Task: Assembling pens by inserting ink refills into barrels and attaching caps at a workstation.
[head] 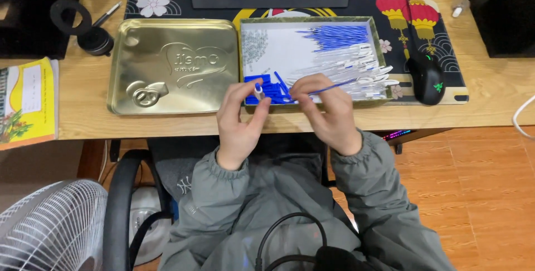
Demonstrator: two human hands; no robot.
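A ribbed white fan grille (pixel 53 223) sits at the far lower left, well left of the shallow tin tray (pixel 380 53) that serves as landmark. A glossy yellow booklet (pixel 28 102) lies flat on the pale wooden tabletop (pixel 490 90), further left of the tray than the embossed gold tin lid (pixel 171 66), which lies just beside the tray's left wall, its brushed metal stamped with raised shapes.

The left hand (pixel 239 120) is raised at the tray's near left corner, its fingers (pixel 257 99) pinched narrow on a small white tube (pixel 258 89). The right hand (pixel 326 112), just in front of the tray's near edge, pinches a thin blue stick (pixel 334 86) that slants up over the tray. Inside the tray lie short blue plastic pieces (pixel 267 84), clear-white barrels (pixel 356 67), a sheaf of blue sticks (pixel 337 35) and a heap of tiny metal springs (pixel 254 42).

Right of the tray, a matte black mouse (pixel 428 77) rests on a patterned mat (pixel 446 37).
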